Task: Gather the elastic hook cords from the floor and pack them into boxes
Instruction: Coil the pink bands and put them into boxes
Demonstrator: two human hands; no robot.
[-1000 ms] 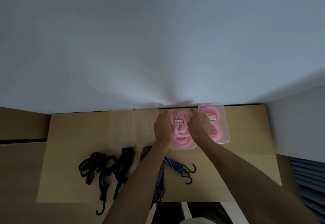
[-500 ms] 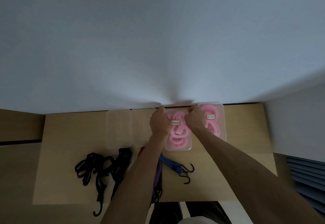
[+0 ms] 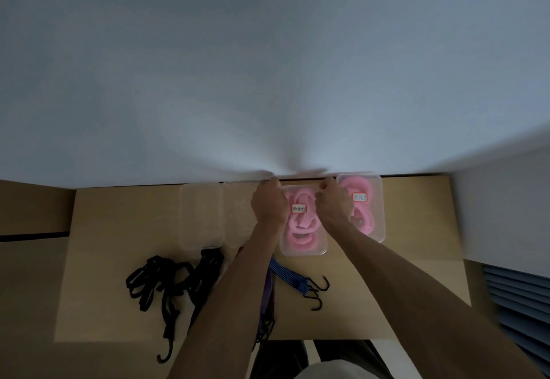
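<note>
Against white wall, left hand (image 3: 269, 204) and right hand (image 3: 333, 201) grip far corners of clear lidded plastic box (image 3: 303, 248) holding coiled pink cords (image 3: 300, 227), likely pressing lid shut; black hook cords (image 3: 166, 282) wait nearer, unpacked.

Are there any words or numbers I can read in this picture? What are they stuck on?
White sticker with a red border on the lid of the near clear box of pink cords: handwritten marks, too blurred to read.
Matching sticker on the far clear box of pink cords: handwritten marks, also too blurred to read.
No other words, numbers or signs show.
</note>
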